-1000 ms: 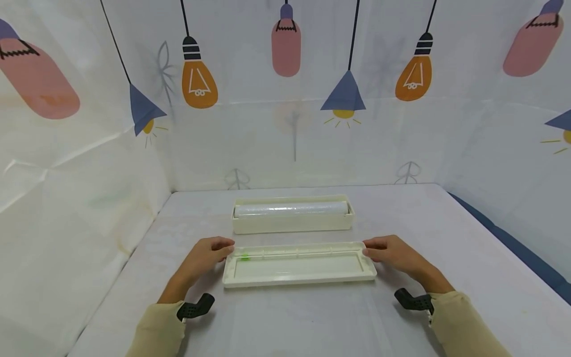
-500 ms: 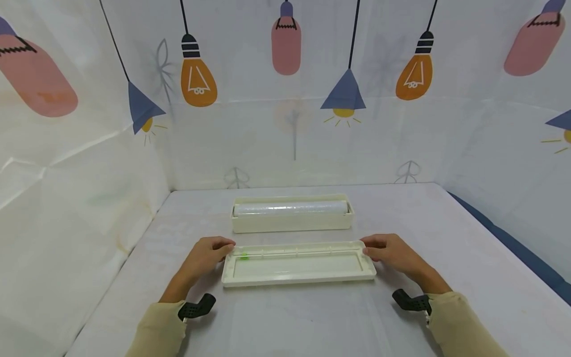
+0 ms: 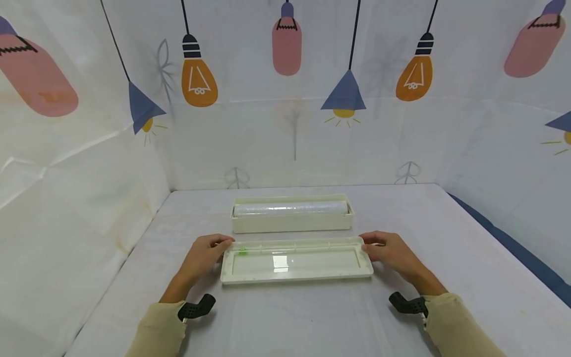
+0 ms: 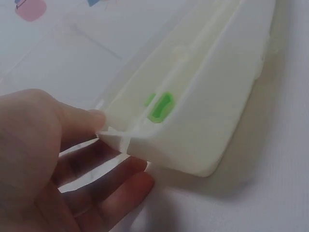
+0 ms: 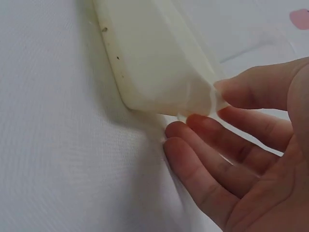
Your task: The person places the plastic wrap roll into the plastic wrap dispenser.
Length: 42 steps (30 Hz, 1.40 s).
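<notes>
A long cream plastic lid (image 3: pixel 258 265) lies across the middle of the head view, inner side up, its far edge tipped up. A small green slider (image 4: pixel 163 107) sits on a rail near its left end. At the left end my left hand (image 3: pixel 202 259) pinches the far corner between thumb and fingers. My right hand (image 3: pixel 392 254) pinches the opposite far corner, thumb (image 5: pixel 241 92) on top and fingers below. Behind the lid stands a cream box (image 3: pixel 292 225) with a roll of clear plastic wrap (image 3: pixel 290 208) in it.
The white-covered table (image 3: pixel 285 322) runs back to a white sheet (image 3: pixel 223 144) printed with lamps and bulbs. Side sheets flank both edges. A black wrist camera (image 3: pixel 196 307) is strapped on the left wrist, another (image 3: pixel 407 303) on the right.
The lid's far edge has risen slightly in both hands and a bright reflection now shows on its panel. Both hands have moved up a little; the box has stayed put.
</notes>
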Tool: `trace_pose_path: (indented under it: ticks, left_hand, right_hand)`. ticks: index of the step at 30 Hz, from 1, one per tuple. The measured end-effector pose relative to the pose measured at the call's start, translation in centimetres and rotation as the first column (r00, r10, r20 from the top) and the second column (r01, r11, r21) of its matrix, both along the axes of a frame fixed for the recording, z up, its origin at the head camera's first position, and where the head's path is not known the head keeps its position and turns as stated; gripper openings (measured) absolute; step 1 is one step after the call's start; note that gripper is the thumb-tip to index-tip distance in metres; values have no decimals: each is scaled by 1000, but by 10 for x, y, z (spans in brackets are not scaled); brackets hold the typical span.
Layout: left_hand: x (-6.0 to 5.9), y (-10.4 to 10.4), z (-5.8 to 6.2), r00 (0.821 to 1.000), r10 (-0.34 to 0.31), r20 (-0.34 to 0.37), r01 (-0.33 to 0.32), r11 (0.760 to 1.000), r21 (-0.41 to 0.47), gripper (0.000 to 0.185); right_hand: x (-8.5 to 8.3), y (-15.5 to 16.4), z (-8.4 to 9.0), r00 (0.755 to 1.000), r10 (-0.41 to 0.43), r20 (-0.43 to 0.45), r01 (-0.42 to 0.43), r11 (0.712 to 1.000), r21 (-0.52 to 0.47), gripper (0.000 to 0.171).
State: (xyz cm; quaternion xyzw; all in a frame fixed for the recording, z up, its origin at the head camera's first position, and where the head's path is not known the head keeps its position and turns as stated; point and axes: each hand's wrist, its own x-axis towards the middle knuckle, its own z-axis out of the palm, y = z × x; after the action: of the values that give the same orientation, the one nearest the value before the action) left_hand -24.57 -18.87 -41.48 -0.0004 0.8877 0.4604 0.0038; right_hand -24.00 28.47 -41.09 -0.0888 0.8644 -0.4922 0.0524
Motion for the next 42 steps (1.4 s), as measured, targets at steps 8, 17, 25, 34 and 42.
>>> trace_pose_path:
  ticks: [8,17,25,34,42]
  left_hand:
    - [0,-1,0,999,-5,-53,10,995,96,28]
    - [-1,2,2,995,53,-87,-34,978,204,26]
    - [0,2,5,978,106,-179,-51,956,289,32]
    - [-1,-1,5,993,102,-60,-65,893,445,55]
    - [-3,0,9,997,55,46,-70,874,481,58]
  right_hand:
    - [3,-5,0,996,-87,-13,86,996,-26,45]
    - [0,-11,-4,988,-104,112,132,951,-281,60]
    - [-1,-10,-4,994,-4,111,33,965,-262,62]
    - [0,-13,-3,1000,21,-10,-23,956,-291,58]
    - [0,-14,-5,993,-3,-114,-33,951,-308,55]
